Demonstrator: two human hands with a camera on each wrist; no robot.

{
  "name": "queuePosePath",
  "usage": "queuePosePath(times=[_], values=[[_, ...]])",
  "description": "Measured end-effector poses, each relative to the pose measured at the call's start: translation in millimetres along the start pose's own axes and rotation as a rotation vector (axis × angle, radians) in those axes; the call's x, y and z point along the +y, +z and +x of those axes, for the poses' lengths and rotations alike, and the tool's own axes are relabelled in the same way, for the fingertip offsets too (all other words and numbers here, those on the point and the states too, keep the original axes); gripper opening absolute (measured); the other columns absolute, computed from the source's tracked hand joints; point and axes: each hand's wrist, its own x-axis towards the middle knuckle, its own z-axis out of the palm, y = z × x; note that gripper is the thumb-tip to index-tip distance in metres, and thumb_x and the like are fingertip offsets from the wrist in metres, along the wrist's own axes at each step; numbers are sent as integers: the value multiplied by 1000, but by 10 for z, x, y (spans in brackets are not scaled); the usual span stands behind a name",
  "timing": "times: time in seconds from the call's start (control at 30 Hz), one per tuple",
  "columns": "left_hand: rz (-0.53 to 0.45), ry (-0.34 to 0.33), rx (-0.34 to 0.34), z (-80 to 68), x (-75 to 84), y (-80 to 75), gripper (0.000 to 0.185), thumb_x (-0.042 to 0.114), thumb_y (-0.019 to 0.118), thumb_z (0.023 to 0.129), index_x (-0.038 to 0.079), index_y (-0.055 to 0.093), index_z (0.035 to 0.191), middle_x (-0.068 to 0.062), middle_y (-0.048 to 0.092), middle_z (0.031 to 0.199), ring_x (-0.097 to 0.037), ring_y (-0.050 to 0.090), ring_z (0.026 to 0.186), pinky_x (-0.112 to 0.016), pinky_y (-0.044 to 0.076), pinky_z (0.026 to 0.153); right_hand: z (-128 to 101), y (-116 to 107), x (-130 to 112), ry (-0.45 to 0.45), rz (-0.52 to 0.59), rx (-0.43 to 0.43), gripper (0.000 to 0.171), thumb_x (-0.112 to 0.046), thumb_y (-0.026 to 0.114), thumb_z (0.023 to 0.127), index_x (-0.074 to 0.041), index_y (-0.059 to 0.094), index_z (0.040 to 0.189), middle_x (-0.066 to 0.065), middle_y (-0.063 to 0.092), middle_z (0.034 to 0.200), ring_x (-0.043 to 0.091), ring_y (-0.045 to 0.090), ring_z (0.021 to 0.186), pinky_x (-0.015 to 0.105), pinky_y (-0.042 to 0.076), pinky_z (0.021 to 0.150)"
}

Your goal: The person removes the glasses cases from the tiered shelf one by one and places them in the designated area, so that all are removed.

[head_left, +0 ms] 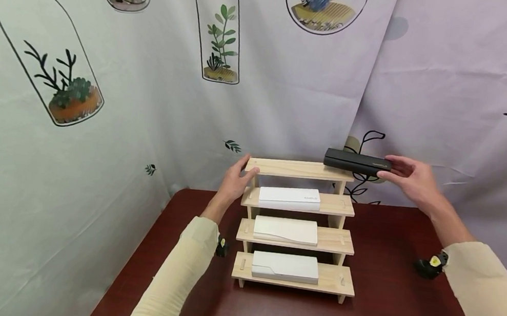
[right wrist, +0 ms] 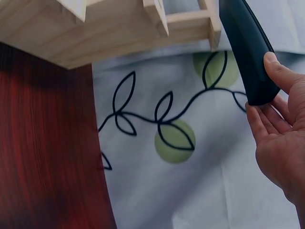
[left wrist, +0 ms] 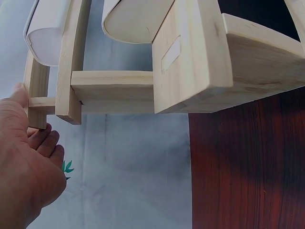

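From the head camera we look forward and down on the wooden stepped rack (head_left: 297, 224) from its front. Our left wrist camera sits close beside the rack's left end (left wrist: 190, 62), looking up. Our right wrist camera sits near its right end (right wrist: 95, 33). All three views share the rack.

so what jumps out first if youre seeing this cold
A four-step wooden stand in mid-table, with a white case on each of its three lower steps. The right hand holds a black case at the bare top step's right end, while the left hand touches its left end.
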Motion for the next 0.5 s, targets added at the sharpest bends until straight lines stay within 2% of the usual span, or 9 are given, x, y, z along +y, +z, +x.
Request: queuePosePath(times=[0.2, 0.4, 0.5], values=[[3, -3, -7, -9, 14, -7, 75, 41, 61, 109, 10, 29, 169, -10, 29, 173, -30, 24, 160, -55, 30, 124, -106, -162, 142, 21, -78, 28, 63, -26, 83, 96, 6, 60, 145, -17, 65, 118, -20, 58, 94, 6, 49, 78], [8, -21, -15, 1, 20, -14, 74, 41, 60, 110, 10, 29, 169, -11, 28, 173, -31, 23, 160, -54, 31, 124, -191, -283, 240, 44, -48, 46, 63, -26, 84, 95, 7, 60, 143, -37, 62, 102, -20, 60, 92, 4, 48, 78], [9, -21, -16, -1, 16, -16, 74, 41, 60, 110, 10, 29, 169, -10, 28, 174, -31, 23, 160, -55, 31, 124, -218, -322, 283, 39, -35, 64, 59, -23, 84, 95, 6, 62, 141, -39, 63, 99, -20, 61, 91, 4, 47, 77]])
